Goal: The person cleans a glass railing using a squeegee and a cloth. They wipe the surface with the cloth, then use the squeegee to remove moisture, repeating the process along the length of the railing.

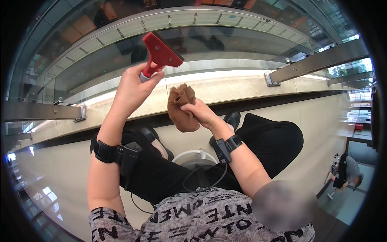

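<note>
My left hand (133, 86) grips the grey collar of a red scraper (161, 51), its wide blade head pointing up and away from me. The dark blade edge faces the upper right, close to a glass panel (121, 65); I cannot tell whether it touches. Lower and to the right, my right hand (202, 113) is closed around a bunched brown cloth (183, 109), thumb on top. The cloth hangs over the pale stone ledge (242, 83) and the floor in front of my feet.
Steel rails on brackets run at the right (320, 62) and left (42, 112). I sit on a low stool (196, 160), black shoes (232, 119) close to the ledge. Cables hang from my wrist devices. Another person (347, 172) bends over at the far right.
</note>
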`<state>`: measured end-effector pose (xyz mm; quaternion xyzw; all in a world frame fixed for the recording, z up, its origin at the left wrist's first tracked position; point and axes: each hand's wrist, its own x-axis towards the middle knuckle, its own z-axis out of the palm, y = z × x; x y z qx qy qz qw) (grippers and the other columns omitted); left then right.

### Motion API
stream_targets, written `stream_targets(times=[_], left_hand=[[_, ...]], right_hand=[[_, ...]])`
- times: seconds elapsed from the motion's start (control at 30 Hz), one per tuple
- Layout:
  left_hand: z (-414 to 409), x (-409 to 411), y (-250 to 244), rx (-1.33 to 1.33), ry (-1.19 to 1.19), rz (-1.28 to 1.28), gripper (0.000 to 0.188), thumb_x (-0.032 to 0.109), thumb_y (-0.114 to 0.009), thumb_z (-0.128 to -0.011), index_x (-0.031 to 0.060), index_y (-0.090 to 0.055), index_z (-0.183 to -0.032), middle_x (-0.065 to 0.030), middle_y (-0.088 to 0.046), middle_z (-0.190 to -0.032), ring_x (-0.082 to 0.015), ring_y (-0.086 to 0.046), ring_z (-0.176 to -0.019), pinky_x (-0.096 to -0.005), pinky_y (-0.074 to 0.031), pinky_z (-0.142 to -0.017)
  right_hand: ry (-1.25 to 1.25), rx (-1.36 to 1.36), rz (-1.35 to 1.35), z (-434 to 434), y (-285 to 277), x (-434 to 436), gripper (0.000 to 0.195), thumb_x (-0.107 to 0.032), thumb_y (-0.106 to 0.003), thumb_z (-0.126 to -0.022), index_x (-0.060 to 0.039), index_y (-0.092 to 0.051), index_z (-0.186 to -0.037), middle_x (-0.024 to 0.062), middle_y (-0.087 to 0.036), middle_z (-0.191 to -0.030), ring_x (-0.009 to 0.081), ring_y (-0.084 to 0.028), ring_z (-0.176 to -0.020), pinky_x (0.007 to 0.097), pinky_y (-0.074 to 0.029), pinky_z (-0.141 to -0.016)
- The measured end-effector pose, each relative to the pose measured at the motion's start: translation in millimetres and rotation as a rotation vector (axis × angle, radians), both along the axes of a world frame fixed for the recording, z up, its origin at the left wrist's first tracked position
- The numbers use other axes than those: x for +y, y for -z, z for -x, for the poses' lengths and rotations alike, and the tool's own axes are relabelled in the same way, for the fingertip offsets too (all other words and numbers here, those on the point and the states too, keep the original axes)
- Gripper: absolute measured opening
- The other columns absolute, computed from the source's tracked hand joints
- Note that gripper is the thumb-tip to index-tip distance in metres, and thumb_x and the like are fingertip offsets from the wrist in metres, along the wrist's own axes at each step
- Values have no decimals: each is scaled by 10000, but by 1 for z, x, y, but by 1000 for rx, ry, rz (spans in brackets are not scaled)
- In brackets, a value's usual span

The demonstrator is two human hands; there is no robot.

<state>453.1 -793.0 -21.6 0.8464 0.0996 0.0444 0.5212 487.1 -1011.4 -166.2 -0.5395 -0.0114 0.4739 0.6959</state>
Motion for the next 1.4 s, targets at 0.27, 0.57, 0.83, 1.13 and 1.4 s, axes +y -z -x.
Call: stream_targets(times=[0.27, 0.57, 0.83, 1.13, 1.4], left_hand=[[4, 5, -13, -65, -10, 153, 272, 159, -683, -888, -46, -673, -1066, -44, -695, -889, -80, -595, -856, -265, -487, -826], [14, 4, -27, 18, -39, 139, 265, 187, -663, -914, -2, -679, -1099, -22, -681, -785, -46, -557, -735, -203, -408, -624], [9, 4, -28, 7, -54, 198, 238, 159, -663, -904, -31, -681, -1046, -32, -674, -788, -82, -612, -774, -248, -470, -725], [2, 0, -33, 34, -41, 143, 213, 155, -675, -900, -37, -670, -995, -28, -660, -757, -66, -585, -749, -240, -459, -700], [-7, -11, -40, 68, -49, 224, 200, 135, -678, -897, -43, -667, -987, -29, -656, -750, -64, -565, -724, -225, -447, -682]], right_hand=[[223, 68, 2, -21, 46, 10, 422, -194, -636, -887, 2, -513, -1240, 116, -604, -1182, 186, -603, -1041, 334, -513, -862], [-572, -1685, 380, -21, 67, 0, 694, -258, -767, -700, -148, -491, -1327, 87, -459, -1401, 291, -442, -1258, 452, -376, -1029], [-762, -1820, 566, -43, 104, 6, 514, -114, -524, -822, -239, -543, -1320, 51, -478, -1365, 264, -496, -1092, 386, -435, -892], [-307, -1807, 830, -87, 125, -6, 425, -112, -565, -811, -239, -587, -1216, 54, -535, -1000, 277, -550, -863, 392, -490, -686], [-47, -1711, 920, -95, 144, -31, 487, -40, -540, -784, -226, -602, -1230, 87, -545, -1058, 308, -544, -837, 432, -489, -683]])
